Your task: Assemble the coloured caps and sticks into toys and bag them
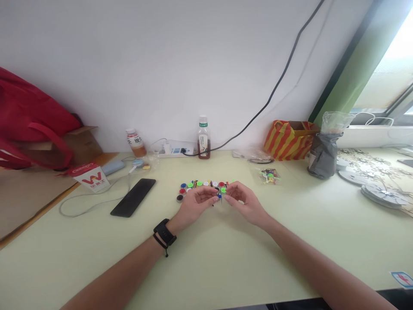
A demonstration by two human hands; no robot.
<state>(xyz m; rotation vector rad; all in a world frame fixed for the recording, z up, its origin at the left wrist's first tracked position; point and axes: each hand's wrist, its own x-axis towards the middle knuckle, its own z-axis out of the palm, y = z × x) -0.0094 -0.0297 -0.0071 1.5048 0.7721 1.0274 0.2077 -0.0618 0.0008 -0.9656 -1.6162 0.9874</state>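
Observation:
A small blue piece [220, 196] with a thin stem pointing down sits between my fingertips, above the table. My left hand [198, 201] pinches it from the left with thumb and fingers, a black watch on the wrist. From the right, my right hand [244, 202] closes thumb and fingers at the same piece; the exact contact is too small to see. Just beyond the hands lie small round discs in rows, among them a blue disc [183, 185], a red disc [182, 191], a black disc [180, 198] and a green disc [199, 183]. My fingers hide some of them.
A black phone [133, 198] and a red-white box [92, 177] lie left, with a cable. Bottles [203, 140] and a power strip [177, 148] stand by the wall. Rightward are a bag of small colored parts [269, 175], a striped bag [290, 140] and grey discs [383, 196].

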